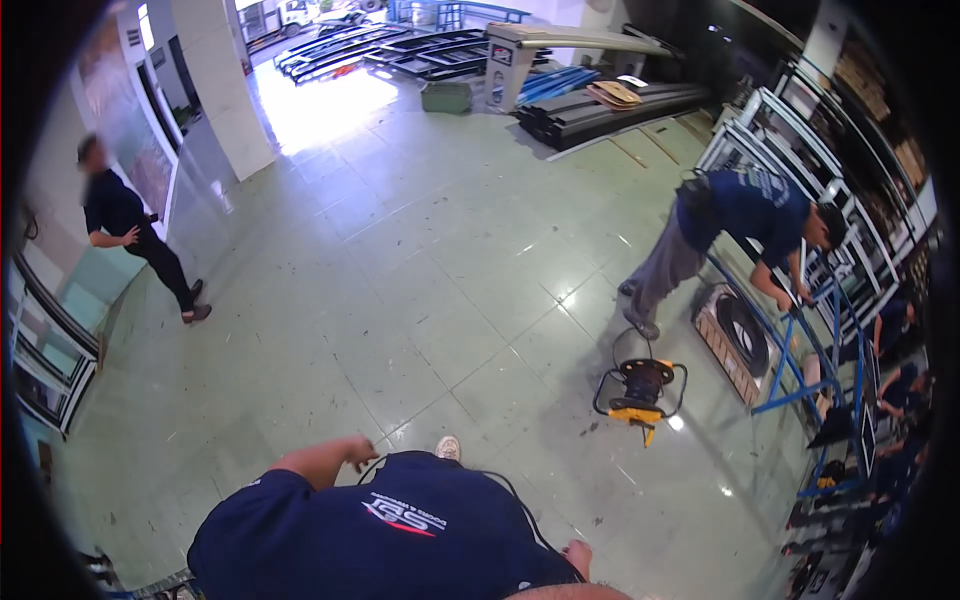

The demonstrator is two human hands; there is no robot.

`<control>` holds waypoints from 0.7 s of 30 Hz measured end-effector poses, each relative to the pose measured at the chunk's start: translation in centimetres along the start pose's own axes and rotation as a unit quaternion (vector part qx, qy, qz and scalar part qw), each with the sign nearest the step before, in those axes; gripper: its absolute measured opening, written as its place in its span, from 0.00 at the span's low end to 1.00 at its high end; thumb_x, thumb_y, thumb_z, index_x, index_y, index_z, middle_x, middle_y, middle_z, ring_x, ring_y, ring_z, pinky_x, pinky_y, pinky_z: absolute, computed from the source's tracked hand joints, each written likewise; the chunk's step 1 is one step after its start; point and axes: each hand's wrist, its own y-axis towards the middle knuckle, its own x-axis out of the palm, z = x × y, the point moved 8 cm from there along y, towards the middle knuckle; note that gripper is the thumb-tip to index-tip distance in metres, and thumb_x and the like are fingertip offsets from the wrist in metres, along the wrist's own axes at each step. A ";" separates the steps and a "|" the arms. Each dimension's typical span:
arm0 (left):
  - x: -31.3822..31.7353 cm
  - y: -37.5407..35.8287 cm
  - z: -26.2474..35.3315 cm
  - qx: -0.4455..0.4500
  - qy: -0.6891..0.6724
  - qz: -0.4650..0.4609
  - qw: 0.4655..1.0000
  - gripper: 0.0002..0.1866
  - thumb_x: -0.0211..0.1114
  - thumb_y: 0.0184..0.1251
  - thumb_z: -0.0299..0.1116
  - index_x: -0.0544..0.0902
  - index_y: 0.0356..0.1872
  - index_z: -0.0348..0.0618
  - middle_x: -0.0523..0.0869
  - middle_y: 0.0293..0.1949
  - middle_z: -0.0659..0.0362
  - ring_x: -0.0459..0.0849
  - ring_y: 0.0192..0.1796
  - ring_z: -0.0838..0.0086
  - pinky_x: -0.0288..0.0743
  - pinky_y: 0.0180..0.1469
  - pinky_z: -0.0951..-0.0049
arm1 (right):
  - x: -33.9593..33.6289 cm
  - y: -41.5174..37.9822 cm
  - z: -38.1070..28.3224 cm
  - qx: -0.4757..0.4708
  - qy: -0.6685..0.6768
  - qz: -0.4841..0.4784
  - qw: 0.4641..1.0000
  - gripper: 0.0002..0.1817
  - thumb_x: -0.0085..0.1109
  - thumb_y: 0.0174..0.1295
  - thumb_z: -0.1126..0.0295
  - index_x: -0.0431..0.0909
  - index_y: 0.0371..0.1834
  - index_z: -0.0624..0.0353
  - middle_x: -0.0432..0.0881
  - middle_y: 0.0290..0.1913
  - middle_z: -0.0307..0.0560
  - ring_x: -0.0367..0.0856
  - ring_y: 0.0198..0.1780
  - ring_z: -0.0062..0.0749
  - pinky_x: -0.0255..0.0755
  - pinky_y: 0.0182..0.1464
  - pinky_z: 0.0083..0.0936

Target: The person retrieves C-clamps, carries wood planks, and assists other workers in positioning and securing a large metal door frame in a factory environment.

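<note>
My left hand [358, 452] hangs in front of my body at the left, its fingers loosely bent and apart, with nothing visible in them. A thin black cable [522, 498] loops around the front of my dark blue shirt [350, 520]; one end of the loop passes close to my left hand, the other runs down near my right hand. Low at my right side, only part of my right hand [577, 556] shows past the shirt, and its fingers are mostly hidden. One light shoe [448, 447] sticks out below the shirt on the tiled floor.
A cable reel [642, 390] stands on the floor at the right. Behind it a person [745, 215] bends over a blue metal frame [790, 350], beside a box [735, 335]. Another person [140, 230] stands at the left. Stacked dark profiles [610, 115] lie at the back.
</note>
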 end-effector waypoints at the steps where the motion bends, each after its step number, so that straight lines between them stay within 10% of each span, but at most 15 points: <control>1: -1.9 0.1 2.5 0.040 0.011 0.005 0.999 0.24 0.54 0.70 0.46 0.74 0.57 0.36 0.85 0.46 0.47 0.89 0.35 0.58 0.80 0.37 0.58 | 3.1 -0.8 -2.4 0.001 -0.022 -0.020 1.000 0.14 0.52 0.61 0.67 0.71 0.49 0.56 0.77 0.32 0.49 0.78 0.25 0.36 0.71 0.22 0.30; 5: -13.9 -1.0 14.1 0.165 0.064 0.124 0.976 0.23 0.59 0.67 0.42 0.75 0.55 0.36 0.86 0.41 0.48 0.88 0.37 0.65 0.80 0.40 0.63 | 11.6 -2.7 -12.9 -0.060 -0.158 -0.107 0.980 0.15 0.54 0.61 0.65 0.73 0.50 0.57 0.79 0.35 0.50 0.79 0.26 0.36 0.72 0.24 0.31; 7: -19.4 -0.9 17.5 0.179 0.041 0.164 0.969 0.22 0.60 0.66 0.41 0.76 0.55 0.36 0.86 0.40 0.48 0.88 0.38 0.67 0.80 0.42 0.65 | 12.7 2.9 -12.9 -0.246 -0.231 -0.206 0.918 0.16 0.55 0.60 0.65 0.73 0.49 0.57 0.79 0.34 0.50 0.80 0.26 0.36 0.73 0.25 0.33; 9: -24.8 0.0 20.5 0.253 -0.105 0.223 0.935 0.21 0.61 0.65 0.41 0.77 0.54 0.39 0.87 0.37 0.49 0.88 0.36 0.66 0.79 0.44 0.67 | 11.4 4.2 -16.3 -0.050 -0.260 -0.113 0.958 0.16 0.53 0.59 0.68 0.72 0.50 0.58 0.79 0.33 0.51 0.79 0.25 0.38 0.73 0.24 0.34; 15: -33.8 9.4 17.0 0.186 -0.166 0.272 0.929 0.20 0.64 0.62 0.39 0.78 0.52 0.38 0.86 0.38 0.48 0.87 0.35 0.67 0.80 0.41 0.67 | 8.2 17.8 -28.1 0.043 -0.186 0.107 0.976 0.06 0.57 0.51 0.71 0.81 0.22 0.58 0.82 0.29 0.54 0.82 0.36 0.45 0.73 0.37 0.41; 17: -34.8 11.6 12.8 0.098 -0.084 0.276 0.952 0.24 0.60 0.63 0.47 0.81 0.50 0.37 0.85 0.45 0.46 0.83 0.49 0.55 0.76 0.53 0.64 | 14.6 17.8 -41.5 -0.322 -0.420 0.036 0.848 0.06 0.53 0.51 0.74 0.79 0.23 0.61 0.81 0.26 0.54 0.82 0.30 0.46 0.72 0.32 0.40; 19: -35.0 13.4 7.1 -0.024 -0.098 0.258 0.961 0.21 0.59 0.65 0.47 0.84 0.43 0.37 0.84 0.49 0.48 0.83 0.50 0.54 0.76 0.53 0.62 | 25.0 14.7 -50.2 -0.612 -0.565 -0.057 0.550 0.06 0.49 0.52 0.78 0.77 0.24 0.64 0.79 0.23 0.54 0.81 0.25 0.48 0.72 0.28 0.39; 21: -35.6 8.3 7.7 -0.109 -0.319 0.208 0.918 0.21 0.58 0.67 0.44 0.80 0.50 0.36 0.84 0.48 0.47 0.87 0.41 0.55 0.79 0.40 0.59 | 35.8 25.7 -58.2 -0.218 -0.743 -0.230 0.589 0.03 0.60 0.41 0.73 0.81 0.17 0.60 0.81 0.22 0.55 0.84 0.28 0.42 0.76 0.34 0.40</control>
